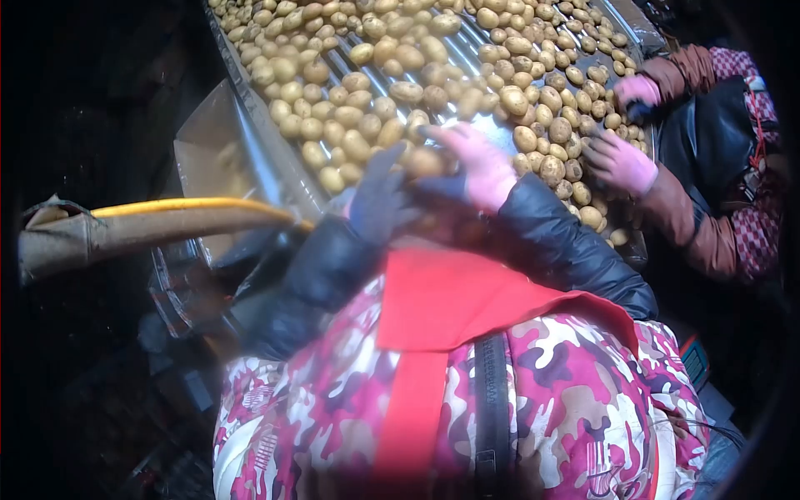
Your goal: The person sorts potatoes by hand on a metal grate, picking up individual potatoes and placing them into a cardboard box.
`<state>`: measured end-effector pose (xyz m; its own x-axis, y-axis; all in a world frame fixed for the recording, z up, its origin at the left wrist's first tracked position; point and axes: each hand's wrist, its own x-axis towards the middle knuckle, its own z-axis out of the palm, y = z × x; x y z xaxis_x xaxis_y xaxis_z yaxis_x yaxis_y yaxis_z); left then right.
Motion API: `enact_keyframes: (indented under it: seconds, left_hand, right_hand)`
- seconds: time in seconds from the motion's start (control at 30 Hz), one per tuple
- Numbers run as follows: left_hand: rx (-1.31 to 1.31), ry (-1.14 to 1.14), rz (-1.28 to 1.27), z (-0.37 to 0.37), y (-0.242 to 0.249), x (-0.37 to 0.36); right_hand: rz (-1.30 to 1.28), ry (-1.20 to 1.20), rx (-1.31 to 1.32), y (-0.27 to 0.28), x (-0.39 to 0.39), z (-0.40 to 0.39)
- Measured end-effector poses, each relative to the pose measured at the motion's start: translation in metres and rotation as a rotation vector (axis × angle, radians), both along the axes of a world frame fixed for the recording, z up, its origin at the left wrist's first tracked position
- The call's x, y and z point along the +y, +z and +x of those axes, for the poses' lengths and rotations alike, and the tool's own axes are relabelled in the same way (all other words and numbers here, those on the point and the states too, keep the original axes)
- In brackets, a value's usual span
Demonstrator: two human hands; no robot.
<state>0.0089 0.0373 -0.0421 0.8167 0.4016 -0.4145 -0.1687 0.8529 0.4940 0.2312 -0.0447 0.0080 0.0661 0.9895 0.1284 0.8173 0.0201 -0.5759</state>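
Potatoes (354, 146) covered most of the rollers (462, 54), whose bare metal showed in stripes near their middle. At the near end of the rollers, the person's gloved hands were close together. The left hand (379, 200), in a dark glove, had its fingers partly curled toward the right one; blur hid whether they grasped anything. The right hand (483, 167), in a pink glove with dark finger ends, had its fingers parted about a brown potato (423, 162) between the two hands; whether they were clenched on it I cannot tell. On the right side of the rollers, a co-worker's upper hand (637, 90) was at the edge of the pile, and the lower hand (621, 162) reached over it, fingers stretched out. Left of the rollers stood a pale panel (200, 142), and a yellow hose (183, 204) ran toward their near corner.
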Motion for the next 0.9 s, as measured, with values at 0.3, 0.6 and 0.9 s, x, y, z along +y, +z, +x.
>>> enact_keyframes:
  seconds: [0.3, 0.6, 0.9]
  left_hand:
    - [0.001, 0.288, 0.052, -0.012, 0.013, -0.015]
    - [0.43, 0.309, 0.399, -0.174, -0.031, -0.04]
    - [1.01, 0.55, 0.761, -0.382, -0.108, 0.023]
  right_hand:
    - [-0.213, -0.05, 0.39, -0.021, -0.022, -0.02]
    - [-0.21, 0.027, 0.188, -0.053, -0.038, -0.029]
    - [-0.14, 0.337, -0.163, -0.026, -0.048, -0.054]
